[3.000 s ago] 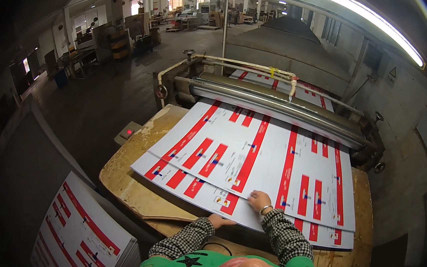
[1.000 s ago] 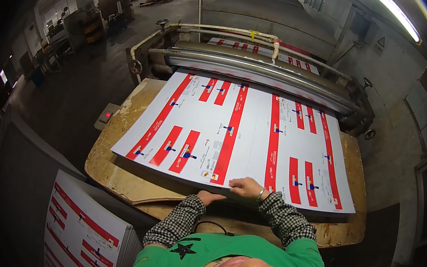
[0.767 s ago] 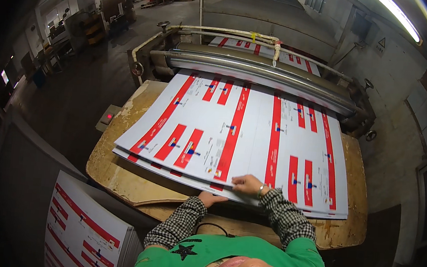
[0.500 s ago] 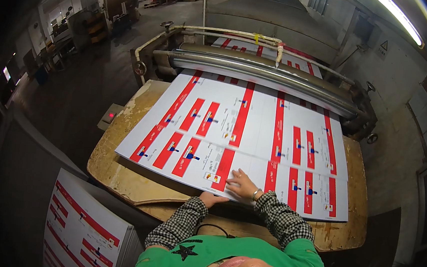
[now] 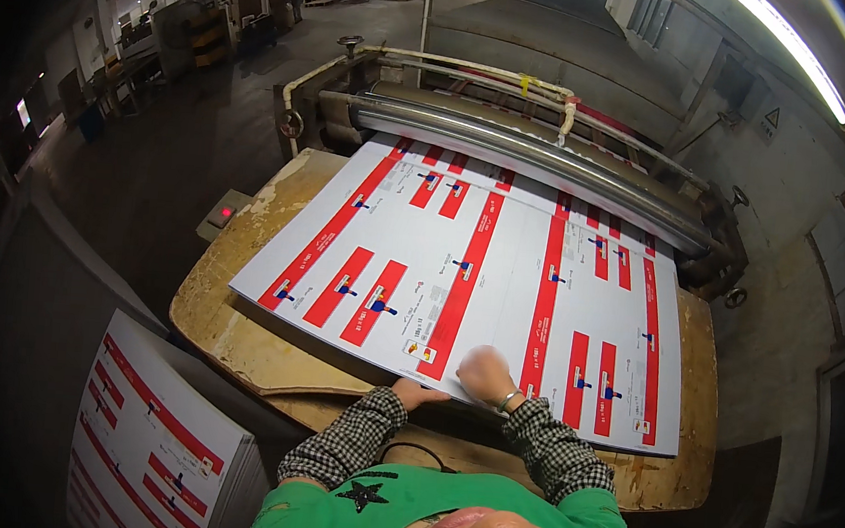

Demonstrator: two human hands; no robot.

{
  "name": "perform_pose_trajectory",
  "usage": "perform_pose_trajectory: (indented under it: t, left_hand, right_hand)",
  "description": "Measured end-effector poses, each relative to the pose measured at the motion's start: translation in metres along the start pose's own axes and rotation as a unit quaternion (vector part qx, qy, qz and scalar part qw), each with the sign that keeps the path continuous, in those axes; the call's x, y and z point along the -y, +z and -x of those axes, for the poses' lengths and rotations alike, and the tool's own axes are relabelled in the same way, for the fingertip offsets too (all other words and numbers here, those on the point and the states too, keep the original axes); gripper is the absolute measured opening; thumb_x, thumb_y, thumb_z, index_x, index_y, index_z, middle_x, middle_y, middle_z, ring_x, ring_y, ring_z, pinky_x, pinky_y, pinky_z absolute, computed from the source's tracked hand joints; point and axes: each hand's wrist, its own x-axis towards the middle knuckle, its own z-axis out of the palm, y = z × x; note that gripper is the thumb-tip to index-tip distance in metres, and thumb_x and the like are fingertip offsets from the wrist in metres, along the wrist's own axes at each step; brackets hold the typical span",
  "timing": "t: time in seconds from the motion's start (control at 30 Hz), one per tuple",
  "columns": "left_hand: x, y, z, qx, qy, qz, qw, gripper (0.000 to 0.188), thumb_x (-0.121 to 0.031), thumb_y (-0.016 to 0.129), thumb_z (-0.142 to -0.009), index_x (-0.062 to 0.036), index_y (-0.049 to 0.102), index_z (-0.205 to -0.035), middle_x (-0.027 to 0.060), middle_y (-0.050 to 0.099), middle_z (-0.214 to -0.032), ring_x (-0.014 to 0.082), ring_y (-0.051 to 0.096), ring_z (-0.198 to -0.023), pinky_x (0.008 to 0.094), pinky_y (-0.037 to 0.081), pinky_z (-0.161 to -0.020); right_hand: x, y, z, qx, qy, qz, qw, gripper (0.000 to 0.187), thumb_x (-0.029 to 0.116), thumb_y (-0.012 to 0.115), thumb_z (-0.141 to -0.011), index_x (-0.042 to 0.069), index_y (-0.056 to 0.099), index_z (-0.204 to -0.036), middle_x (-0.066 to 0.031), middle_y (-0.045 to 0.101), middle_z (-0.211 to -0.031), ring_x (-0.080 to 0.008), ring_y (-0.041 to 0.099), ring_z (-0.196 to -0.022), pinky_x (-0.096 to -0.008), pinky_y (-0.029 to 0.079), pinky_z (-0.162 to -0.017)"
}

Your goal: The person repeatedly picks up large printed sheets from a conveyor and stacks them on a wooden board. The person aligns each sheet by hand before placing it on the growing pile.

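Note:
A stack of large white printed sheets [image 5: 512, 261] with red bars and small blue motifs lies on a worn wooden table [image 5: 215, 312], its far side at the rollers. My left hand [image 5: 419, 394] is at the near edge of the stack, its thumb side along the edge and its other fingers hidden. To the right of it, my right hand [image 5: 489, 376] is over the top sheet near the same edge. Its fingers look curled in but are smeared by motion. Another sheet [image 5: 451, 155] lies farther ahead, its far part passing under the metal roller [image 5: 530, 158].
A roller machine with pipes [image 5: 478, 63] and handwheels [image 5: 292, 123] spans the far side of the table. A control box [image 5: 223, 214] with a red light is at the table's left. More printed sheets [image 5: 146, 431] are stacked at lower left. A wall [image 5: 797, 174] stands on the right.
The leading sheet has slid away from me into the rollers, exposing more of the sheet beneath. My right hand has drawn its fingers in and shifted slightly right. My left hand stays at the edge.

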Motion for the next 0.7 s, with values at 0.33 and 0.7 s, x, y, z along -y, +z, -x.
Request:
perform_pose_trajectory:
  t: [0.33, 0.7]
  left_hand:
    - [0.008, 0.000, 0.013, 0.001, -0.008, -0.011, 1.000, 0.056, -0.027, 0.076, -0.068, 0.0011, 0.055, -0.112, 0.0129, 0.058, -0.114, 0.0222, 0.053, -0.105, 0.0315, 0.040, -0.094]
    - [0.009, 0.004, 0.013, -0.001, 0.012, -0.024, 1.000, 0.053, -0.025, 0.075, -0.071, 0.0004, 0.055, -0.113, 0.0128, 0.058, -0.114, 0.0208, 0.053, -0.106, 0.0322, 0.039, -0.095]
  right_hand:
    - [-0.008, -0.005, 0.032, 0.021, 0.027, -0.048, 0.998, 0.038, 0.038, 0.057, -0.079, 0.005, 0.068, -0.094, -0.0253, 0.053, -0.117, -0.0422, 0.040, -0.117, -0.0464, 0.024, -0.105]
    - [-0.009, -0.003, 0.046, 0.000, 0.044, -0.005, 0.999, 0.032, 0.032, 0.058, -0.080, 0.006, 0.067, -0.095, -0.0264, 0.053, -0.114, -0.0421, 0.043, -0.113, -0.0442, 0.028, -0.103]
